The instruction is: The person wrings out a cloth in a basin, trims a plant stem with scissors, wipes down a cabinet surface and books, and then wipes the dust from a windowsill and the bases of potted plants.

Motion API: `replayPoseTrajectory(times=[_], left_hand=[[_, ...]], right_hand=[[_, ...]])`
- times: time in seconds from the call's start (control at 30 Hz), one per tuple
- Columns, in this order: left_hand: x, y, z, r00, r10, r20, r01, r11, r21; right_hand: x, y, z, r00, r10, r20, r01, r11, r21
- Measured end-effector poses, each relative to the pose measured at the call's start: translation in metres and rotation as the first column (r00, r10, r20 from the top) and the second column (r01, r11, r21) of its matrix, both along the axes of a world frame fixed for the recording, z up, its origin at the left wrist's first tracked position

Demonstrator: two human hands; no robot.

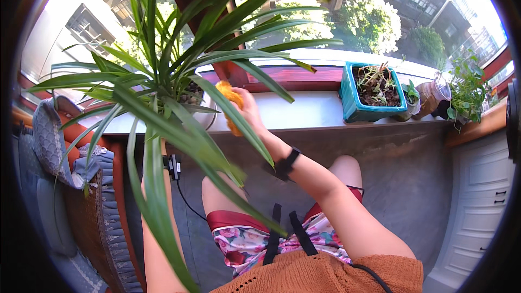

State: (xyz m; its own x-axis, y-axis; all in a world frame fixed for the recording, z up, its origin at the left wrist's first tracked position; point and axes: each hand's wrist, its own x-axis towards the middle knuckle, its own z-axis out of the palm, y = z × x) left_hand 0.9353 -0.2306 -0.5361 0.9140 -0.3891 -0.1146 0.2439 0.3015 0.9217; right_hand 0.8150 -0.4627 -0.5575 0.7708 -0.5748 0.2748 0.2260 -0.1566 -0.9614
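Note:
My right hand grips a bunched orange-yellow cloth over the white windowsill. Just left of it stands a white pot filled with pebble-like pieces. From this pot a large plant with long strap-shaped green leaves spreads across the view. Some leaves hang in front of my right forearm and over my lap. My left forearm reaches up towards the pot, but the leaves hide my left hand, so its grip is not visible. A dark band with a small device and cable is at my left wrist.
Right along the sill stand a turquoise planter with soil and withered stems, a small potted plant, a clear container and a trailing plant. A cushioned chair is at left, a white cabinet at right. Window glass rises behind.

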Motion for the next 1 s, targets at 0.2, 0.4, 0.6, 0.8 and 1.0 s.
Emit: replayPoseTrajectory(times=[0.2, 0.4, 0.6, 0.8, 1.0], left_hand=[[0.004, -0.014, 0.007, 0.999, -0.026, -0.022, 0.027, 0.999, 0.047], [0.025, -0.002, 0.007, 1.000, 0.024, -0.013, -0.023, 0.998, 0.065], [0.041, -0.021, 0.009, 0.999, 0.034, -0.027, -0.033, 0.998, 0.047], [0.049, -0.019, 0.022, 0.952, 0.305, -0.026, -0.304, 0.952, 0.024], [-0.054, -0.034, 0.017, 0.944, 0.324, -0.063, -0.316, 0.942, 0.109]], right_hand=[[-0.034, -0.024, -0.017, 0.963, 0.104, -0.249, -0.257, 0.626, -0.736], [0.000, -0.066, -0.034, 0.977, 0.093, -0.191, -0.213, 0.428, -0.878], [-0.107, -0.148, -0.026, 0.884, -0.320, -0.340, -0.179, 0.440, -0.880], [-0.121, -0.145, -0.032, 0.627, -0.650, -0.430, 0.050, 0.584, -0.810], [-0.163, -0.159, -0.010, 0.417, -0.749, -0.515, 0.034, 0.579, -0.815]])
